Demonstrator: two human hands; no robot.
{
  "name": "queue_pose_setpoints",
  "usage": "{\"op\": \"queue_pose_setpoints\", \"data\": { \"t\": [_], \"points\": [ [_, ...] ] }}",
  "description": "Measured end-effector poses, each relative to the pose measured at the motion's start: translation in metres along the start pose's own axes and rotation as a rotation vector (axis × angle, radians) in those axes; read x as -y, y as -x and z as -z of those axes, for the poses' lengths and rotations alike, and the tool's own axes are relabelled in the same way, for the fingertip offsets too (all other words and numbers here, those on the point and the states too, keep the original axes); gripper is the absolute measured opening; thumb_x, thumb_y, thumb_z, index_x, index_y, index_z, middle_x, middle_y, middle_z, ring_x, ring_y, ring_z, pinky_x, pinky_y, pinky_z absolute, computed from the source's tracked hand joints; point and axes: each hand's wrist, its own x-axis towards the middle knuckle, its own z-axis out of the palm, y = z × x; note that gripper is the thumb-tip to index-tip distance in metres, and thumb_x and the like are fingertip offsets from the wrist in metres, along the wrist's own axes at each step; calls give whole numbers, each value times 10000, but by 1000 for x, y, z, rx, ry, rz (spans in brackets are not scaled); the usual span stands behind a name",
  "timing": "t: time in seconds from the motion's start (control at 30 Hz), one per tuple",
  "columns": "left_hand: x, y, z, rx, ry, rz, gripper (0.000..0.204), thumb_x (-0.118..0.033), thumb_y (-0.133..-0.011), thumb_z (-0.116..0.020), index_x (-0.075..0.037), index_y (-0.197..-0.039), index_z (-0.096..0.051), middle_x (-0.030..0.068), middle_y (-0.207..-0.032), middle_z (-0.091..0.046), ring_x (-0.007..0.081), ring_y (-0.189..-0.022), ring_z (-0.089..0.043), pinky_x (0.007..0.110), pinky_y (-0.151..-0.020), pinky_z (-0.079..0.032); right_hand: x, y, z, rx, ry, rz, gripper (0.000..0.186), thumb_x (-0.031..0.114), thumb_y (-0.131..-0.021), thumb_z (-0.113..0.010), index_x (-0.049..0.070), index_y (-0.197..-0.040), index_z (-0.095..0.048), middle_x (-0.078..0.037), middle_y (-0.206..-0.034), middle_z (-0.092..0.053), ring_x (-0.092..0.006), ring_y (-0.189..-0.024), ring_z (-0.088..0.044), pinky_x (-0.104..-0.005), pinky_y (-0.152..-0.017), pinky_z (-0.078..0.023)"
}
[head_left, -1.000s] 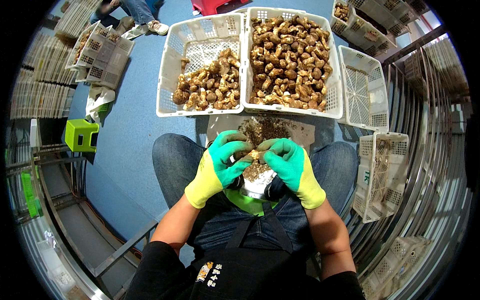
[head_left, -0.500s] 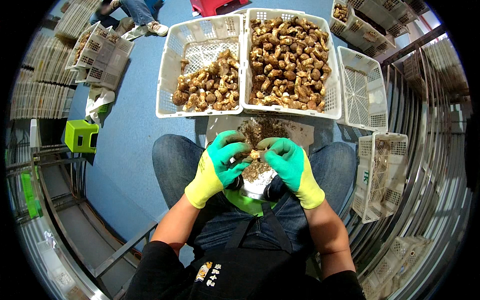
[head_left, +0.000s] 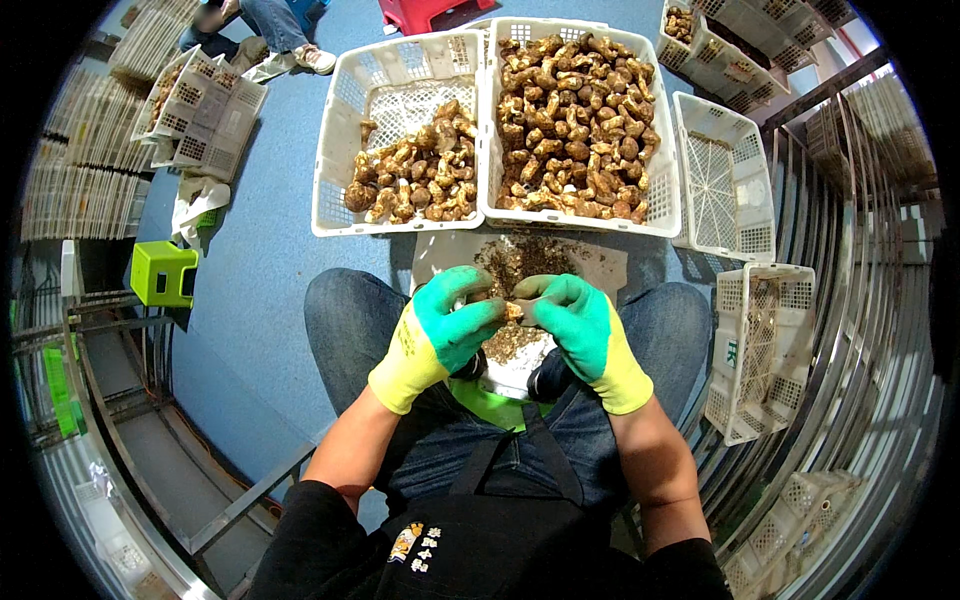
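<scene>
Left hand [head_left: 440,325]: turned slightly, with the fingers shifted a little lower. Mushroom [head_left: 514,312]: less of it is now exposed between the left hand's fingers.

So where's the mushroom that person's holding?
In the middle of the head view, the mushroom is between the left hand and the right hand, over brown crumbs, nearer the person than the fuller crate.

The gloved left hand [head_left: 440,325] and right hand [head_left: 582,325] nearly meet, fingers [head_left: 482,316] curled, forearms [head_left: 350,450] angled inward.
</scene>
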Motion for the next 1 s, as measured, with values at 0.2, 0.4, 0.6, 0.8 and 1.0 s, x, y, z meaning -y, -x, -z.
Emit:
{"op": "queue_pose_setpoints", "data": {
  "t": [0.2,0.4,0.6,0.8,1.0],
  "points": [
    [1,-1,-1,-4,-18,-108,376,-47,-684,-859,-97,-1042,-757,135,-1115,-655,363,-984,-695,422,-783,-595,-7,0,0,-76,-205,66,190,172,-956,-748,-7,-1017,-729,-56,-1103,-743,-64,-822,-620,-239,-745,-514],
    [0,-1,-3,5,-67,-147,360,-54,-692,-847,-88,-1038,-751,139,-1053,-667,377,-954,-703,450,-762,-595,7,5,-6,-89,-20,11,158,91,-949,-728,-32,-1042,-695,-132,-1169,-719,-134,-966,-677,-279,-899,-538],
    [2,6,-3,92,-137,-150,398,-104,-694,-756,-121,-1091,-743,107,-1185,-672,354,-1135,-682,451,-898,-599,14,7,-8,-29,130,-59,135,99,-975,-701,-6,-1059,-687,-74,-1062,-732,-110,-903,-669,-264,-832,-550],
    [-3,3,1,26,-141,-238,358,-67,-675,-816,-115,-1024,-754,115,-1136,-680,358,-1030,-707,456,-814,-607,1,5,-9,-129,-142,59,203,107,-966,-727,-7,-1132,-708,-16,-934,-711,-54,-777,-614,-226,-705,-504],
    [-2,5,0,21,-148,-240,338,-70,-686,-821,-123,-1013,-752,120,-1172,-682,357,-1051,-711,458,-822,-610,3,5,-10,-119,-116,56,164,108,-960,-740,-18,-1062,-720,-48,-1043,-734,-75,-840,-636,-227,-755,-513]
  ]
}}
